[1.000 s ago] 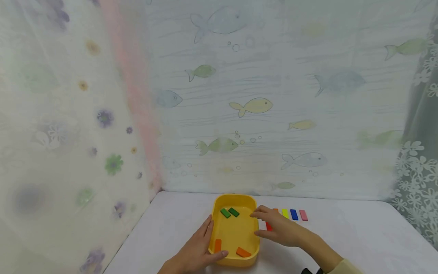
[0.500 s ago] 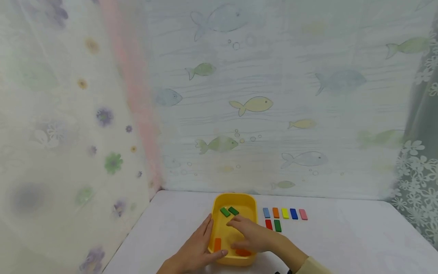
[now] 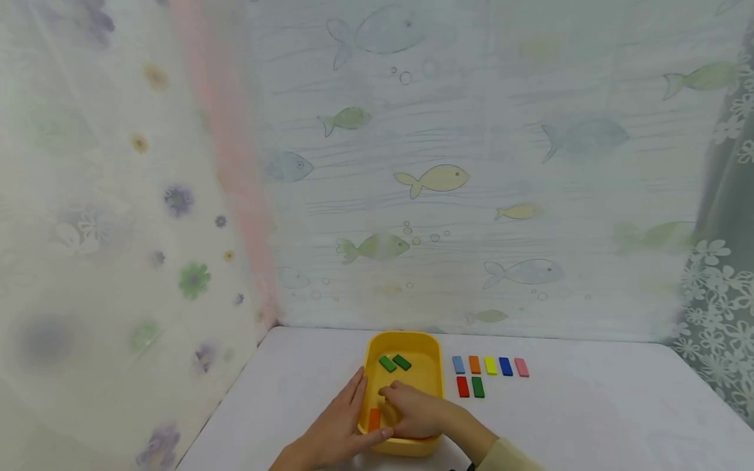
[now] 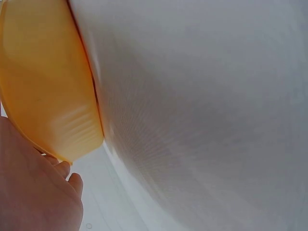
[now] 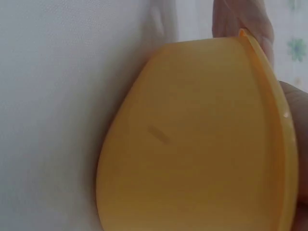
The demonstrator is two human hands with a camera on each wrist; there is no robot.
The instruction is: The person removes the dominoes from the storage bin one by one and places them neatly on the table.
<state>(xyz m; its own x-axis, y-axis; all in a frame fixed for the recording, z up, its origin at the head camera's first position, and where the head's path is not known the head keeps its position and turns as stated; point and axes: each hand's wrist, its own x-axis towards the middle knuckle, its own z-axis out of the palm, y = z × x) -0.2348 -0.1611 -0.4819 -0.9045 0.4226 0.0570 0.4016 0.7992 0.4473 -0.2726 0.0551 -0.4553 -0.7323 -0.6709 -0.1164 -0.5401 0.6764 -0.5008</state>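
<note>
A yellow plastic tub [image 3: 436, 347] stands on the white table. My left hand [image 3: 332, 428] holds its near left corner, fingers along the outer left wall and thumb over the front rim. In the left wrist view, fingertips of the left hand [image 4: 38, 187] show at the rim of the tub [image 4: 53, 77]. My right hand [image 3: 415, 409] reaches down inside the tub at the near right, covering most of an orange block there; its grip cannot be told. Another orange block [image 3: 374, 419] lies beside my left thumb. Two green blocks [image 3: 402, 362] lie at the far end.
Right of the tub, several flat blocks lie in two rows: light blue [image 3: 458, 365], orange [image 3: 474, 365], yellow [image 3: 491, 366], dark blue [image 3: 506, 366] and pink [image 3: 521, 367] behind, red [image 3: 463, 386] and green [image 3: 478, 387] in front. A fish-patterned curtain [image 3: 471, 261] hangs behind the table.
My right hand has moved left from above the tub's right rim and down into the tub, over the near right orange block. The left hand and tub stay in place.
</note>
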